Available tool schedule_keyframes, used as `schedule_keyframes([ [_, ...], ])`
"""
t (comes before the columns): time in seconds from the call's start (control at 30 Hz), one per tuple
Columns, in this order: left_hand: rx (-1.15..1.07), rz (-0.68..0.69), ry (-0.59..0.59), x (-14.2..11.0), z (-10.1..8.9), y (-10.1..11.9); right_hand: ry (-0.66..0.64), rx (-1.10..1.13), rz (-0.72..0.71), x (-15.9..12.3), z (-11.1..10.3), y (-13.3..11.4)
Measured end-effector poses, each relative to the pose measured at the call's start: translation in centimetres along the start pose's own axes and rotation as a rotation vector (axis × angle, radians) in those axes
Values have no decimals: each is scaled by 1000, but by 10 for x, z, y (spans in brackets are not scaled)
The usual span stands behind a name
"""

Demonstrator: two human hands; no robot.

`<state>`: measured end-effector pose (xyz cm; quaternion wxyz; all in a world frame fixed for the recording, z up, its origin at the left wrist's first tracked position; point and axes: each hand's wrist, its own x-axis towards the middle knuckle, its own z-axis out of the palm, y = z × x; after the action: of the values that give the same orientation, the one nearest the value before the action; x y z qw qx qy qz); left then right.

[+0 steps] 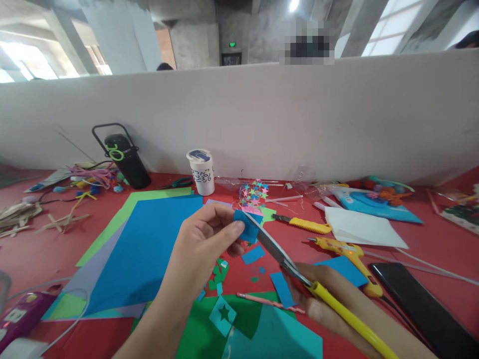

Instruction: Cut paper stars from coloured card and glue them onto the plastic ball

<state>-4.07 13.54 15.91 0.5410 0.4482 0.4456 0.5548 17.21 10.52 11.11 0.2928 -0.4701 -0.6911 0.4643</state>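
Between the thumb and fingers of my left hand (209, 232) is a small piece of blue paper (250, 230). My right hand (318, 286) grips a pair of scissors (275, 245) with yellow handles. Their blades point up and left and reach the blue piece; whether they are parted is hard to see. Below the hands lie blue paper scraps (253, 255), green scraps (219, 274) and a pink pencil (260, 300). A teal paper square (223, 316) with a star-shaped hole rests on green and teal sheets (284, 331).
Large blue sheets (145, 244) lie to the left. A white cup (202, 172) and black bottle (129, 162) stand by the partition (239, 114). On the right are a yellow cutter knife (309, 225), a glue gun (348, 254) and a black phone (419, 304). A purple power strip (24, 316) sits lower left.
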Motion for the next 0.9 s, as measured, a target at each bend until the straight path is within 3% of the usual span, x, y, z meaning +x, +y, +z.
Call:
schedule_keyframes([
  [0.13,-4,-13,-32,2,-2,-1,10,4,-7,0,-1,-1],
  [0.4,-92,-98,-144,0,-3,-7,-159,180,-33,7,-1,-11],
  [0.57,-119,-10,-15,-4,9,-11,-207,239,-15,7,2,-11],
  [0.9,-144,22,-52,-7,12,-16,-85,286,1,-1,30,-4],
])
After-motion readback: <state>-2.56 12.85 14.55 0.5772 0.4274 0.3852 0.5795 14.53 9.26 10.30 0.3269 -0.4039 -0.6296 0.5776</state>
